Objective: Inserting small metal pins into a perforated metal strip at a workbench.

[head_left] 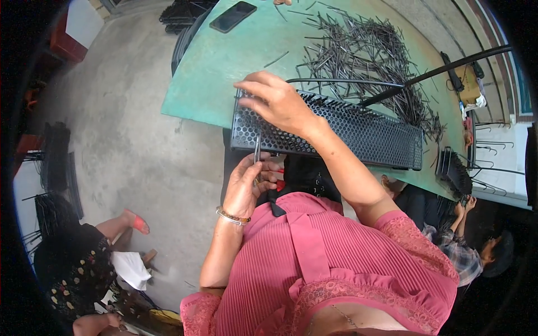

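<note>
A long black perforated metal basket (358,130) lies across the near edge of the green table, its left end toward me. My right hand (277,103) reaches over that end, fingers stretched out and apart above the mesh; its thumb is mostly hidden. Below the basket's front edge, my left hand (246,179) is closed around a slim metal tool that looks like tweezers (257,150). The tool points up, its tip against or close to the mesh. Small red parts show beside the left fingers, too hidden to name.
Many thin black strips (358,50) lie heaped on the green table (196,84) beyond the basket. A phone (233,17) rests at the far left. A black metal bar (437,73) crosses at the right. Other people sit at lower left and right; a second black basket (453,171) stands right.
</note>
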Tool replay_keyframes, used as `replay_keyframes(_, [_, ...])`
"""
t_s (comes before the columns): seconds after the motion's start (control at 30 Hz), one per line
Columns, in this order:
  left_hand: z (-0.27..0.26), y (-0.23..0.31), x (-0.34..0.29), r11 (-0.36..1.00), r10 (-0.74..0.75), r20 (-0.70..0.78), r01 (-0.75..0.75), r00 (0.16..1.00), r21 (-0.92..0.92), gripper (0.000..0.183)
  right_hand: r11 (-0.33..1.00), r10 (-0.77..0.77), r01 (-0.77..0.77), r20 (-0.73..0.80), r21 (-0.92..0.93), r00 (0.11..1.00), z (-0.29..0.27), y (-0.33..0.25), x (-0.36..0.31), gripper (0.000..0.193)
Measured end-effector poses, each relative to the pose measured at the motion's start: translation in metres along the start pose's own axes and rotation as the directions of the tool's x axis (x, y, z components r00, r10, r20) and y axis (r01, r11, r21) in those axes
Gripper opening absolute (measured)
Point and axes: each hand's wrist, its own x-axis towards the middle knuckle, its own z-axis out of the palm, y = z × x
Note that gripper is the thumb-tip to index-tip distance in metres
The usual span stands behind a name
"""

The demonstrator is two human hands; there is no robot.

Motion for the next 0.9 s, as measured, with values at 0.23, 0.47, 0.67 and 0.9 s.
replay_keyframes(0.23, [0.001,0.003,-0.001,1.0,0.017,-0.022,-0.017,1.0,0.005,0.03,1.0,0.02,-0.021,0.05,0.007,0.999,0.006,0.004,0.009,0.013])
replay_keyframes(0.47, [-0.002,0.001,0.0,0.999,0.029,-0.024,-0.029,0.999,-0.016,0.03,0.999,-0.044,0.045,0.14,-0.009,0.989,0.007,0.012,0.007,0.014])
replay_keyframes(0.67, [-0.002,0.002,0.0,0.999,0.04,-0.023,-0.041,0.999,-0.021,0.029,0.994,-0.092,0.097,0.092,-0.05,0.991,0.011,0.01,0.012,0.014])
replay_keyframes(0.9, [-0.004,0.006,-0.002,1.0,0.016,-0.031,-0.016,0.999,-0.01,0.03,0.986,0.161,-0.158,-0.044,0.057,0.986,-0.003,-0.003,0.026,0.014])
